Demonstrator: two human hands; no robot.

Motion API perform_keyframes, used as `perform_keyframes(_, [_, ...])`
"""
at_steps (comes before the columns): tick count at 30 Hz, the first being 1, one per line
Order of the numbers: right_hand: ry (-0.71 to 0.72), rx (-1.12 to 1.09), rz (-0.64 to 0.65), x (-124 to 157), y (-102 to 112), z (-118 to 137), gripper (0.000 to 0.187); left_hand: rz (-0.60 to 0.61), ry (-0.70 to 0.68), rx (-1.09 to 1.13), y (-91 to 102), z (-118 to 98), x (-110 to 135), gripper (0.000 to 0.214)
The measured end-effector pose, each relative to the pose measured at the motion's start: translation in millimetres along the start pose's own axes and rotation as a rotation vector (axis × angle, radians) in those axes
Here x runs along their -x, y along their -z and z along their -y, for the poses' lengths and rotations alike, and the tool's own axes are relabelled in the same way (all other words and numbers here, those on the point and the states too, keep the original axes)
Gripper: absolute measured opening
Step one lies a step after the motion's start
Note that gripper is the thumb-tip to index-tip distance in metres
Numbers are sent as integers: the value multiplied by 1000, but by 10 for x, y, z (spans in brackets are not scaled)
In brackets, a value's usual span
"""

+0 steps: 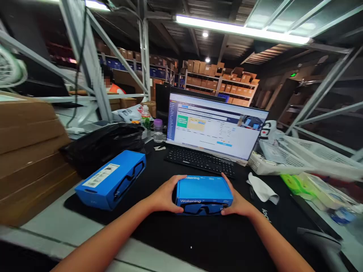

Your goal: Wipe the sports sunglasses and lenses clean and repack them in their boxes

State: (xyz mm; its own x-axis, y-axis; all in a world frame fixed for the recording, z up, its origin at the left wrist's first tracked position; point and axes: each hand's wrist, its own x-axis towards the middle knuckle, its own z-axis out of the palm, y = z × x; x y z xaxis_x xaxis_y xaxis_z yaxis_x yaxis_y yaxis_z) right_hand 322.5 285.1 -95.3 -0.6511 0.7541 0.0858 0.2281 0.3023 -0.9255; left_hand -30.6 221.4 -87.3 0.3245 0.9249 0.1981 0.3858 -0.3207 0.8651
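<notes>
A blue box (204, 188) printed "Wakening", with a picture of glasses on its front side, is at the middle of the black desk mat (181, 241). My left hand (167, 194) grips its left end, thumb on the front side. On the right end, my right hand (235, 198) holds it the same way, thumb at the lower front corner. The fingers behind the box are partly hidden. To the left lies a second blue box (110, 179), with a white label on top and glasses pictured on its side; neither hand touches it.
Behind the box stand a black keyboard (198, 160) and a lit monitor (212, 124). A black plastic bag (104, 145) and cardboard (31, 151) are at left. At right are white baskets (283, 160), crumpled white paper (263, 189) and a grey handheld device (323, 241). Another person (113, 85) is beyond the frame.
</notes>
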Motion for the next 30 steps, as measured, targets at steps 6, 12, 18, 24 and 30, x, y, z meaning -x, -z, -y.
perform_keyframes(6, [-49, -107, -90, 99, -22, 10, 135, -138, 294, 410, -144, -107, 48, 90])
perform_keyframes(12, [105, 266, -105, 174, -47, 335, 145, -81, 576, 786, -167, -178, 329, 82])
perform_keyframes(18, [-103, -149, -85, -110, -317, 612, 130, 171, 599, 950, -24, -313, 663, 87])
perform_keyframes(24, [-374, -578, -128, -483, -666, 657, 101, -466, 475, 337, 261, -305, 1243, 93])
perform_keyframes(30, [-527, -781, -285, -884, -1045, 631, 74, -1320, 319, -585, 647, 169, 1562, 115])
